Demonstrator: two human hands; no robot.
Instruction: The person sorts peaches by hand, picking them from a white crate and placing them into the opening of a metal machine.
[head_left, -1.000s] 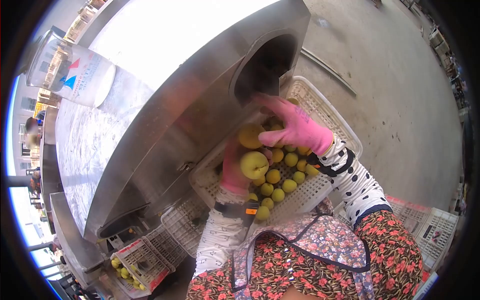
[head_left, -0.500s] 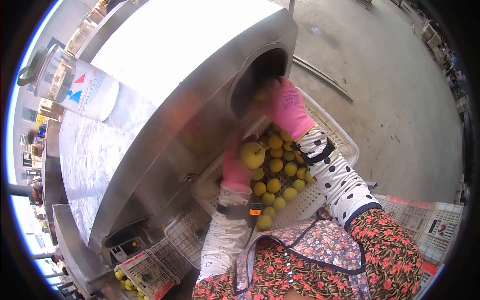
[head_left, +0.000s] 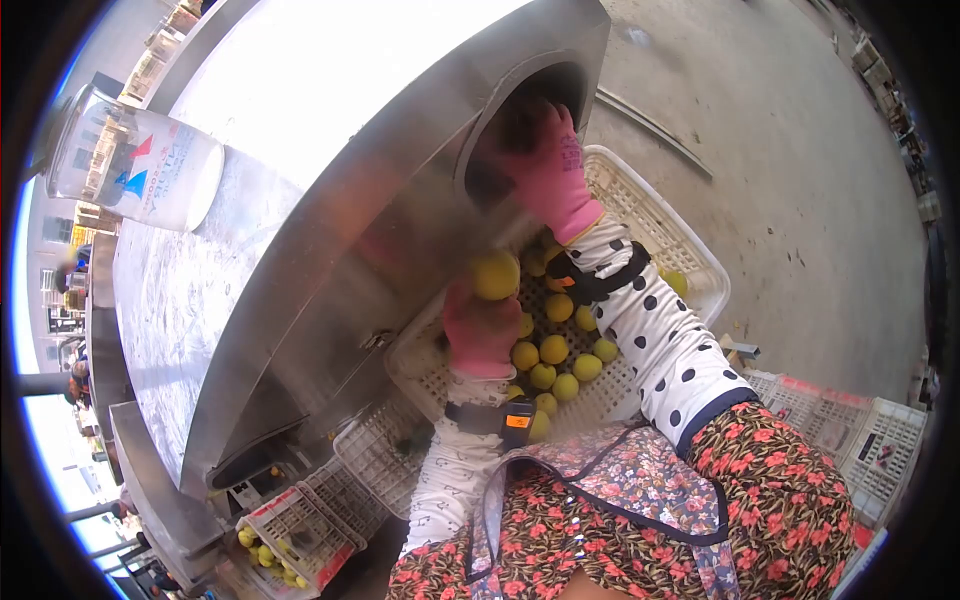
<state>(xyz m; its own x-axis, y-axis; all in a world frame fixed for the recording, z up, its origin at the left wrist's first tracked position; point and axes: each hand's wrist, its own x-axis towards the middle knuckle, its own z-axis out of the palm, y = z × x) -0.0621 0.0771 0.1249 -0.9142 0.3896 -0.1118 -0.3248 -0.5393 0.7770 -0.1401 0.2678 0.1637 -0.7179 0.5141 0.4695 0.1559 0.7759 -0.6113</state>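
Note:
My left hand, in a pink glove, is closed around a round yellow fruit that could be an apple or a pear. It is above the left part of a white plastic crate holding several similar yellow-green fruits. My right hand, also pink-gloved, reaches into the dark oval opening in the side of a metal machine. Shadow and blur hide its fingers, so whether it holds anything does not show.
A clear plastic jar stands on the machine's metal top. More crates lie at the lower left, one with yellow fruits, and others at the right. A metal rail runs along the concrete floor.
My right hand has gone up and further into the opening. My left hand, still on a fruit, has shifted slightly; the fruit sits higher in the fingers. Fewer fruits show between my arms.

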